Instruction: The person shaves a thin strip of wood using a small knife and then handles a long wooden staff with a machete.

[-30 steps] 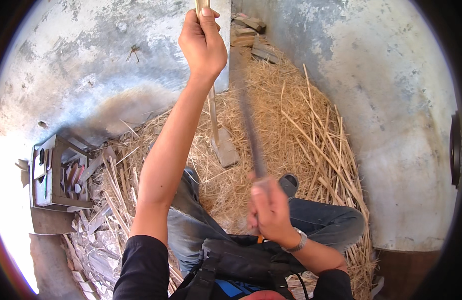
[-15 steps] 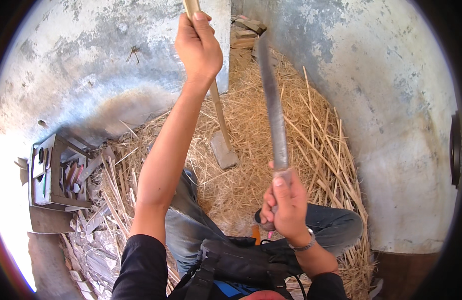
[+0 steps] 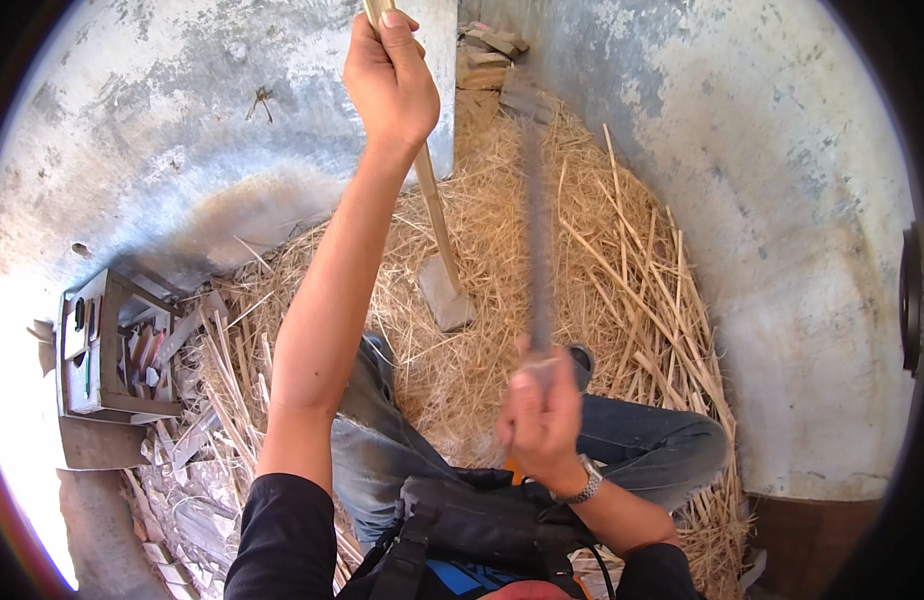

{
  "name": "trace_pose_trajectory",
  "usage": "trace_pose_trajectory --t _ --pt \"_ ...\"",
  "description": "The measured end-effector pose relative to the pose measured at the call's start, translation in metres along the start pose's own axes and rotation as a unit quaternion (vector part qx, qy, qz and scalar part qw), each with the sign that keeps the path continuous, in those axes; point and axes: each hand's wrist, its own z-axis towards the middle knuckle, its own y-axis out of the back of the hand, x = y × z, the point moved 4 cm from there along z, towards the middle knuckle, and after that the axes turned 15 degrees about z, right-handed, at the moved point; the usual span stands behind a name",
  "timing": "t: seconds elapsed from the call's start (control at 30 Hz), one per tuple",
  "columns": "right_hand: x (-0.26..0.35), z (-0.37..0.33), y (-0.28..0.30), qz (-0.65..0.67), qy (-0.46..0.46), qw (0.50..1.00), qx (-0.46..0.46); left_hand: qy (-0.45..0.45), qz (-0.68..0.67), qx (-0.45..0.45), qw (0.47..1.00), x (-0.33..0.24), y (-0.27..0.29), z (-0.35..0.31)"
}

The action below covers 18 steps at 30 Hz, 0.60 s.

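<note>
My left hand (image 3: pixel 392 85), raised at the top, is closed around a long pale bamboo strip (image 3: pixel 434 215). The strip slants down, its lower end at a flat greyish block (image 3: pixel 444 298) on the floor. Gripped in my right hand (image 3: pixel 544 420) is the handle of a long machete (image 3: pixel 539 240), its blade pointing away from me and smeared by motion. The blade is to the right of the strip and apart from it. The strip's upper end runs out of the picture.
Pale shavings (image 3: pixel 502 215) heap around the block, with loose split strips (image 3: pixel 642 255) at the right. A small wooden stand (image 3: pixel 107 400) with small tools on top is at left. Weathered walls (image 3: pixel 772 220) enclose the spot; wood or brick pieces (image 3: pixel 490 45) lie in the far corner.
My right hand has moved left and slightly nearer to me, and the machete blade is now blurred and more upright. My left hand and the strip have shifted only slightly.
</note>
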Motion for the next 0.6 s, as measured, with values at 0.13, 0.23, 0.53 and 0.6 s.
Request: trace_pose_trajectory --t 0.13,0.23,0.53,0.6 --pt "-0.019 -0.003 0.015 0.040 -0.208 0.977 -0.026 -0.010 0.004 -0.024 1.000 0.016 0.010 0.009" --pt "0.008 0.006 0.013 0.099 -0.153 0.983 -0.038 -0.009 0.031 -0.027 0.999 0.016 0.018 0.010" --pt "-0.027 -0.003 0.019 0.028 -0.284 0.957 -0.048 -0.018 -0.006 -0.011 1.000 0.008 0.017 0.004" --pt "-0.013 0.002 0.023 0.085 -0.214 0.973 -0.033 0.009 -0.048 0.011 0.999 0.010 0.015 0.007"
